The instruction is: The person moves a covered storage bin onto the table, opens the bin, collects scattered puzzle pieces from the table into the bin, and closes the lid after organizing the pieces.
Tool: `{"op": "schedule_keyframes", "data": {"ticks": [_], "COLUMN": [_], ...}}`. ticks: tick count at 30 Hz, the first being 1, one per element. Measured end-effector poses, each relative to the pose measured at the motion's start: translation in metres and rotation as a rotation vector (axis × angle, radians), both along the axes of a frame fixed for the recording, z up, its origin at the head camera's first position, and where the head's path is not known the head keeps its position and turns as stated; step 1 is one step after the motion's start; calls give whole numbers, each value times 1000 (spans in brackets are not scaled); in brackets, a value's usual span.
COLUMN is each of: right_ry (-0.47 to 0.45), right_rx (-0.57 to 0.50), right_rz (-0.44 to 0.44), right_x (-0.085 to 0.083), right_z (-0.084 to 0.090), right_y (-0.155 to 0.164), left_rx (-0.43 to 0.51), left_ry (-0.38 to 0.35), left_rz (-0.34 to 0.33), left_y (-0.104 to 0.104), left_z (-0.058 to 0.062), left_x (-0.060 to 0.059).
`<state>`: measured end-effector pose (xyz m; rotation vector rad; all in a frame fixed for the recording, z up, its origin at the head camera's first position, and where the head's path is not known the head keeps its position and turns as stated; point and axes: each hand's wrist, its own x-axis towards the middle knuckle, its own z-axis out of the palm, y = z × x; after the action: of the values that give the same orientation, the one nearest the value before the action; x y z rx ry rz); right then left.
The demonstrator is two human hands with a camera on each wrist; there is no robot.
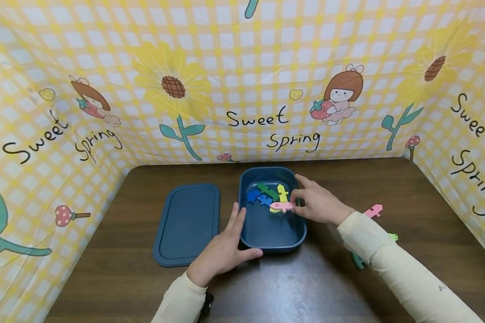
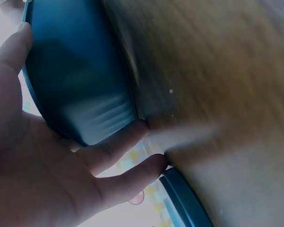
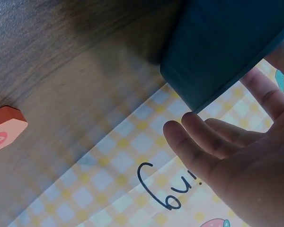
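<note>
A dark blue open box [image 1: 272,235] stands in the middle of the table. My right hand [image 1: 321,202] reaches over its right rim, thumb and index finger pinching the end of a flat pink piece [image 1: 280,206] inside. Its other fingers extend outside the rim. Around the pink piece lie a yellow piece [image 1: 282,193], a green piece [image 1: 267,191] and blue pieces [image 1: 253,196], with some yellow underneath. My left hand [image 1: 222,249] rests against the box's left side, fingers spread and straight, thumb by the front left corner. In the left wrist view the box wall [image 2: 80,80] passes beside that hand.
Left of the box lies its matching blue lid [image 1: 190,224]. On the table to the right, partly behind the right sleeve [image 1: 388,251], are another pink piece [image 1: 374,211], a light green piece [image 1: 394,237] and a dark green piece [image 1: 359,261]. Checked cloth [image 1: 210,134] walls the back and sides.
</note>
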<state>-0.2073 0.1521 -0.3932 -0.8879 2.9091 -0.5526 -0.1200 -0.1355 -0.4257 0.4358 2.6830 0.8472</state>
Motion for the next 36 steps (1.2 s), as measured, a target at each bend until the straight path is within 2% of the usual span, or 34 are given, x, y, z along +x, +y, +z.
{"op": "schedule_keyframes", "data": {"ticks": [18, 27, 36], "right_ry": [-3, -55, -25], "right_rx": [24, 35, -44], "right_rz": [24, -2, -46], "right_x": [1, 1, 7], "right_z": [-3, -2, 8], "right_y": [-6, -8, -3], "left_rx": [-4, 4, 0], "left_ry": [14, 18, 21], "left_rz": [-1, -1, 1], "left_y": [0, 0, -1], "left_z": [2, 2, -1], "left_x": [2, 2, 1]}}
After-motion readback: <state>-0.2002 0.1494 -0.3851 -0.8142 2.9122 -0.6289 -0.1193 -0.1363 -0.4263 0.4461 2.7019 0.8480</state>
